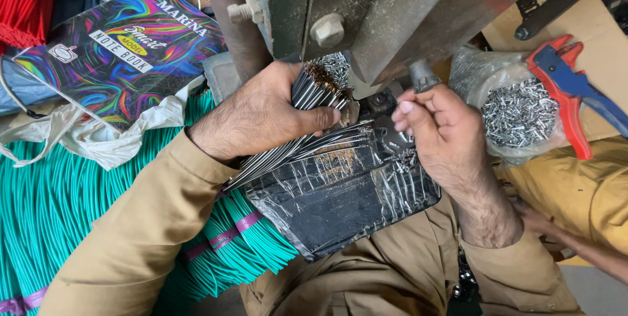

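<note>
At frame centre, left hand (261, 110) clenched a black wire bundle (307, 93) under the press (366, 8). Right hand (438, 133) pinched one wire, little clearance. Taped black tray (340, 205) sat below; green wires (59, 205) lower left.

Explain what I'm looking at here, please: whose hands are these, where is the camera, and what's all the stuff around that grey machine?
This is one view from a camera on the person's head, looking down at their own hands. The left hand grips a bundle of thin black wires with bare copper ends, close to a grey metal press. The right hand pinches something small near the press; what it is cannot be made out. Below lies a black tray wrapped in tape. At left are bundled green wires and a colourful notebook; at right, a clear bag of small metal terminals and a red and blue hand crimper.
</note>
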Tool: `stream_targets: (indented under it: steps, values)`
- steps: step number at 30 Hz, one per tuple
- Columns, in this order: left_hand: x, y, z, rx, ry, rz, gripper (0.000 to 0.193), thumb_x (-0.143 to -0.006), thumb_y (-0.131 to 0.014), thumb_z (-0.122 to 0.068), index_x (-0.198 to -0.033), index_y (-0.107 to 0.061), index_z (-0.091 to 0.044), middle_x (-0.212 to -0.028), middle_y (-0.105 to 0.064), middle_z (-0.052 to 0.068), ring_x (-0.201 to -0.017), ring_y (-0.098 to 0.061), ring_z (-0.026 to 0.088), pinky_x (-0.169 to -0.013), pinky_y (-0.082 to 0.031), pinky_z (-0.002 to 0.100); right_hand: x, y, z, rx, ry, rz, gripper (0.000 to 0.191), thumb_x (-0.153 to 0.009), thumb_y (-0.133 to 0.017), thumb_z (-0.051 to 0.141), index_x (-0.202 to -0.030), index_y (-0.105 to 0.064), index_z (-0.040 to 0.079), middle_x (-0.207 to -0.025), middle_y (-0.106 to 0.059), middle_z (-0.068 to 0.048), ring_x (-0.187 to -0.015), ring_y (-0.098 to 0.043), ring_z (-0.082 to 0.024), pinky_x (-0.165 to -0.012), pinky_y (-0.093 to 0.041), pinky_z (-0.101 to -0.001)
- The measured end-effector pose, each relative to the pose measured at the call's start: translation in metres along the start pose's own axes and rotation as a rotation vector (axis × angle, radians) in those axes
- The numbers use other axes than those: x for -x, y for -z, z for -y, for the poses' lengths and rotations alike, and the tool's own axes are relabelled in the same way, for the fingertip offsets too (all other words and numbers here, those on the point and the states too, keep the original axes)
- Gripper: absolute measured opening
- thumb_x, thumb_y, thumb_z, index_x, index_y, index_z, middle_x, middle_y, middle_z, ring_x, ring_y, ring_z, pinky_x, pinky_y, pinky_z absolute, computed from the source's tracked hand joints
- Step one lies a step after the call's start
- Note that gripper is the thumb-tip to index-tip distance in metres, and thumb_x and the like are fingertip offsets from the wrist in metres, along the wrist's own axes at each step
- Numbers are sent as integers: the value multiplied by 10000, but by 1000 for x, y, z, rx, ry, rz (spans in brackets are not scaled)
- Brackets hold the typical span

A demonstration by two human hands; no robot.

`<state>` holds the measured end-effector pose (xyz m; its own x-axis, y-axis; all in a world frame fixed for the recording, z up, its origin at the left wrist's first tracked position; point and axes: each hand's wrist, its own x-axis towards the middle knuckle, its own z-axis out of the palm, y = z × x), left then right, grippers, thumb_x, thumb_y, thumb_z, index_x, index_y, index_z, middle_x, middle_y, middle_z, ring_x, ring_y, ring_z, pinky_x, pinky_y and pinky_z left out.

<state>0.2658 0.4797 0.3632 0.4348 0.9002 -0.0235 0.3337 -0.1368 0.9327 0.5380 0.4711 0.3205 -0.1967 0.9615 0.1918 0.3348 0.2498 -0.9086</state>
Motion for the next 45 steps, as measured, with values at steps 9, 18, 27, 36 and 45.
stream_targets:
  steps: [9,18,27,36,45]
  values:
    - [-1,-2,8,65,-21,-52,151,-847,-732,-140,-923,-728,-10,-695,-704,5,-658,-652,73,-637,-566,273,-20,-25,-4,-143,118,92,86,-1020,-674,23,-1040,-718,-47,-1007,-762,-91,-940,-725,-116,-864,-592,-247]
    - [-2,-3,8,70,-35,-79,198,-847,-733,-137,-985,-748,4,-740,-724,12,-690,-632,61,-656,-568,281,-27,-23,-25,-97,78,93,85,-968,-754,71,-986,-738,-11,-941,-760,-9,-871,-661,-46,-816,-558,-224]
    - [1,-2,6,74,6,-87,195,-856,-744,-170,-949,-743,1,-734,-724,12,-690,-651,76,-667,-563,285,-16,-20,-7,-286,-1,167,123,-955,-712,50,-1069,-723,4,-996,-758,-48,-900,-700,-66,-819,-580,-230]
    - [0,-2,9,17,-79,-55,178,-902,-740,-184,-936,-752,-9,-723,-714,9,-705,-654,77,-679,-561,278,15,18,18,716,376,122,143,-745,-800,75,-888,-809,74,-997,-691,-111,-897,-614,-295,-837,-498,-411]
    - [2,-3,4,96,-34,-23,184,-887,-760,-172,-975,-728,-13,-754,-712,4,-720,-639,62,-682,-562,275,2,-2,-3,-12,28,51,82,-1035,-603,34,-1104,-640,10,-979,-713,-40,-896,-669,-125,-835,-562,-278]
